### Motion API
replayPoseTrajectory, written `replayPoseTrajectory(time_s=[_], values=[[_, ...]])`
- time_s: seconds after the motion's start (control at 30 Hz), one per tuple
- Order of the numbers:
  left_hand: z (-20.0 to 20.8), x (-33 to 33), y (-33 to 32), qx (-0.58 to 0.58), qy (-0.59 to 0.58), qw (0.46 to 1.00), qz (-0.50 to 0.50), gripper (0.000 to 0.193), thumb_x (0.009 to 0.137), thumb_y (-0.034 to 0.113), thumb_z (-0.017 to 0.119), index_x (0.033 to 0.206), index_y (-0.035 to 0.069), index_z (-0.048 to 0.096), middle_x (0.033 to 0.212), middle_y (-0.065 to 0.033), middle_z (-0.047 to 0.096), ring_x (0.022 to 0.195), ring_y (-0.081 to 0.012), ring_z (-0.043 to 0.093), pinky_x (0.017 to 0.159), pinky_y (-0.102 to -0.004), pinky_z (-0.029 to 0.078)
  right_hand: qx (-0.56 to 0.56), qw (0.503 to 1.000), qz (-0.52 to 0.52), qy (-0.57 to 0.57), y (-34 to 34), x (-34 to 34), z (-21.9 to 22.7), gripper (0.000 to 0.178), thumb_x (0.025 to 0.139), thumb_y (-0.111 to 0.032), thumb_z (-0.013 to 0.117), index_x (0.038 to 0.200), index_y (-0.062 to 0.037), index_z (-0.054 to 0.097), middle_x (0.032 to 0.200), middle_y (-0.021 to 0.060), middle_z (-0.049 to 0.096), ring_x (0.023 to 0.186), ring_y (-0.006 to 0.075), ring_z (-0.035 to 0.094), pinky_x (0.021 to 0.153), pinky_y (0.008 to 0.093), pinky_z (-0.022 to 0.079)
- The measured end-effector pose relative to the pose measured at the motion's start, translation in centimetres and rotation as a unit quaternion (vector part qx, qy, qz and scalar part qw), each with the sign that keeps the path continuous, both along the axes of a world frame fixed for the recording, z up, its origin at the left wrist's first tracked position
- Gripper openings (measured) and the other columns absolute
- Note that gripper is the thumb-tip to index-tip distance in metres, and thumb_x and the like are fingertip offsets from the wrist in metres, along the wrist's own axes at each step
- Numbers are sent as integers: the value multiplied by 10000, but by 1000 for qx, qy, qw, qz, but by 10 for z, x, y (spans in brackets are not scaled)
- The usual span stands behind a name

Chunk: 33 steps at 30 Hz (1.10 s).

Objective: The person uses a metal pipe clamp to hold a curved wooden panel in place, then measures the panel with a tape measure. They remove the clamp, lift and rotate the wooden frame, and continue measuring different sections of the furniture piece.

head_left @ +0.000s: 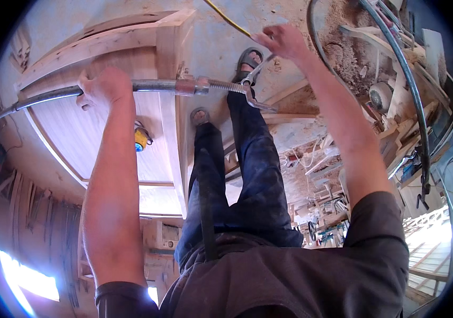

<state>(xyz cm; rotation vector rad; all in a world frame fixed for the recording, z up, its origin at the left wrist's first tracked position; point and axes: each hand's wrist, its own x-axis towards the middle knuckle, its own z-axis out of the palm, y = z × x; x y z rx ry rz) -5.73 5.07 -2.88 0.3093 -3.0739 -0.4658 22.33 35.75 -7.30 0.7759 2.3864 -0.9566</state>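
Note:
A long pipe clamp (152,85) lies across the light wooden framed piece (165,124) on my left. My left hand (107,86) is closed around its pipe. At the clamp's right end a threaded screw (223,85) leads to a metal crank handle (258,69). My right hand (284,42) grips the upper end of that handle, its fingers curled; their tips are partly hidden. A yellow cord or hose (229,20) passes behind the right hand's fingers. On the wooden panel, near my left forearm, sits a small yellow-and-black tool with a blue spot (141,137), partly covered by the arm.
My sandalled feet (247,62) stand on the dusty floor beside the wooden piece. To the right, another long clamp (409,79) stands near scrap boards (396,98), sawdust and a round motor-like part (380,97). A dark hose (314,37) runs along the floor.

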Motion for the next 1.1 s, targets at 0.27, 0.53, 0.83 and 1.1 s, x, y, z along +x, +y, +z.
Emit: replayPoseTrajectory(time_s=[0.27, 0.53, 0.83, 1.1], values=[[35, 12, 38, 22, -18, 999, 17, 573, 722, 99, 759, 1267, 110, 583, 1356, -348, 299, 1398, -581, 175, 926, -533, 473, -95, 860, -484, 132, -185, 129, 30, 409, 906, -390, 669, 770, -5, 635, 615, 41, 567, 612, 146, 547, 567, 339, 420], [15, 7, 32, 44, 7, 998, 47, 484, 793, 199, 685, 1246, 74, 572, 1391, -330, 300, 1404, -497, 229, 924, -476, 479, -257, 640, -724, 21, -279, 60, 150, 161, 945, -177, 611, 831, -70, 573, 610, -66, 416, 491, 14, 363, 436, 205, 264], [32, 6, 53, 96, -6, 992, 85, 503, 784, 171, 693, 1237, 20, 534, 1376, -336, 292, 1372, -512, 244, 962, -503, 429, -41, 759, -648, 49, -225, 9, 233, 464, 856, -80, 670, 1299, 6, 560, 786, 92, 650, 687, 193, 628, 674, 294, 500], [37, 18, 44, -23, -18, 999, 21, 458, 759, 87, 687, 1200, 37, 575, 1255, -346, 340, 1199, -507, 380, 906, -527, 439, 137, 806, -560, 135, -135, -35, 236, 300, 846, -94, 679, 1131, 1, 686, 870, 127, 704, 801, 248, 662, 774, 356, 511]])
